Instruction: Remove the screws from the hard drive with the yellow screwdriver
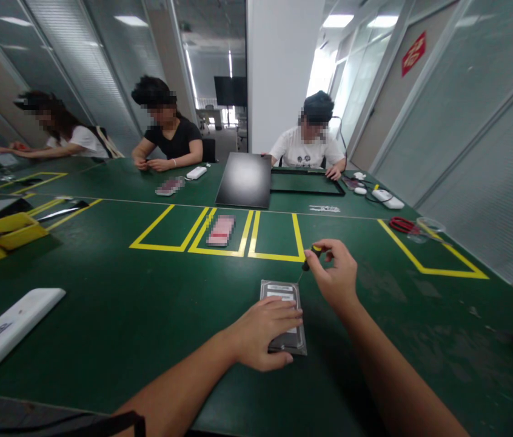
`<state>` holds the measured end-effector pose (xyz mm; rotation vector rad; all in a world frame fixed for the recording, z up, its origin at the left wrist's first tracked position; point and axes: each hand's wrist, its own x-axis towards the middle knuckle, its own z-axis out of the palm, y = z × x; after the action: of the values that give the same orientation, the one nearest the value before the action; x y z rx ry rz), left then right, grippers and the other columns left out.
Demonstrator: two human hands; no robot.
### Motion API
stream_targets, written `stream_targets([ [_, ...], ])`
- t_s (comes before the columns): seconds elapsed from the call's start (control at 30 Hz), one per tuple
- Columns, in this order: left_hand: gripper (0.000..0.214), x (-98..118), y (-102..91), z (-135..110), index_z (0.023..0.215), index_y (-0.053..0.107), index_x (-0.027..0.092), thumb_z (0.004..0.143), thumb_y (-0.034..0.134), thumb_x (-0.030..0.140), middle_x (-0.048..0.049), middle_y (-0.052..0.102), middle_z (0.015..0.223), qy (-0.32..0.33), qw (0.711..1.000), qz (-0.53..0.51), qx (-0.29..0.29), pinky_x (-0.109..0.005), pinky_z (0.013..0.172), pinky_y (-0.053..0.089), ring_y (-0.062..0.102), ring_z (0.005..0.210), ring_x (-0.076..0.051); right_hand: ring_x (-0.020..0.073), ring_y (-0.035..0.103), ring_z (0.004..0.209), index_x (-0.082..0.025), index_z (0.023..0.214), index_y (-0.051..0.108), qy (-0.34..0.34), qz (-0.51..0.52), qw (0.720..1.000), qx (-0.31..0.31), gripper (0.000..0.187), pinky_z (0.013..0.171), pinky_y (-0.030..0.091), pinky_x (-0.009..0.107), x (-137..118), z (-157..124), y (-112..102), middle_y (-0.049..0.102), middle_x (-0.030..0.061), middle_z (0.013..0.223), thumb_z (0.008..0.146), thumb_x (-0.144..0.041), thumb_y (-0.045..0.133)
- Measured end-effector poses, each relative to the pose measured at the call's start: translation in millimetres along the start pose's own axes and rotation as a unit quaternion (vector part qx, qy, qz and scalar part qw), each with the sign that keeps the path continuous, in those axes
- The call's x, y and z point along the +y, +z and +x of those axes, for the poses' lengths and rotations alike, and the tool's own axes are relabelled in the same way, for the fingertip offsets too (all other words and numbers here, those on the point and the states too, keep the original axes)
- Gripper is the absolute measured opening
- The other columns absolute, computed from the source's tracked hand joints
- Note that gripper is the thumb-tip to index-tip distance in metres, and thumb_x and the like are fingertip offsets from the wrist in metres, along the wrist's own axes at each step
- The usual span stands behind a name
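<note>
A flat metal hard drive (299, 341) with white labels lies on the green table in front of me. Across its middle rests my left hand (265, 332), palm down, fingers stretched out over the labels and thumb near the lower edge. My right hand (336, 270) is raised just beyond the drive's upper right corner. Its fingers are closed round a small screwdriver (305, 265) with a black and yellow handle. The thin shaft points down at that corner; whether the tip touches a screw is too small to tell.
Yellow tape (160, 247) marks boxes on the table (170, 321). A phone (221, 230) lies in one. At left are a white device (13, 328) and yellow bins (15, 230). Opposite, a person (308, 145) handles a black frame (311, 192) beside a dark panel (245, 179). Red cable (402, 225) lies right.
</note>
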<state>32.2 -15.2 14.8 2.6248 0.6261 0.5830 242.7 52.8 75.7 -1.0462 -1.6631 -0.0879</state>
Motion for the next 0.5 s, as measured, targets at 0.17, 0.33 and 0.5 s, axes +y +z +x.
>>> stream_targets([
  [0.17,0.071,-0.8,1.4,0.0,0.142,0.052,0.017,0.081,0.063,0.05,-0.013,0.052,0.149,-0.001,1.0,-0.002,-0.002,-0.05,0.12,0.027,0.044,0.14,-0.032,0.0157,0.054,0.072,-0.018,0.105,0.064,0.014,0.01,1.0,-0.019,0.018,0.067,0.046,0.031,1.1,-3.4,-1.4,0.068,0.0054,0.097,0.089,-0.024,0.058],
  [0.33,0.071,0.6,0.7,0.1,0.143,0.051,0.018,0.08,0.064,0.049,-0.0125,0.051,0.149,-0.007,1.0,-0.008,-0.004,-0.051,0.12,0.027,0.045,0.14,-0.033,0.0173,0.055,0.076,-0.018,0.096,0.063,-0.007,0.012,1.0,-0.012,0.016,0.061,0.043,0.029,-2.9,0.1,-1.6,0.063,0.0053,0.09,0.087,-0.032,0.067],
  [0.5,0.071,0.3,1.5,0.3,0.142,0.052,0.017,0.08,0.064,0.049,-0.0126,0.051,0.149,-0.005,1.0,-0.005,-0.002,-0.051,0.12,0.027,0.045,0.14,-0.032,0.0175,0.057,0.076,-0.019,0.1,0.066,0.0,0.005,1.0,-0.012,0.014,0.066,0.046,0.031,0.8,-2.6,-1.4,0.068,0.0051,0.094,0.089,-0.025,0.059],
])
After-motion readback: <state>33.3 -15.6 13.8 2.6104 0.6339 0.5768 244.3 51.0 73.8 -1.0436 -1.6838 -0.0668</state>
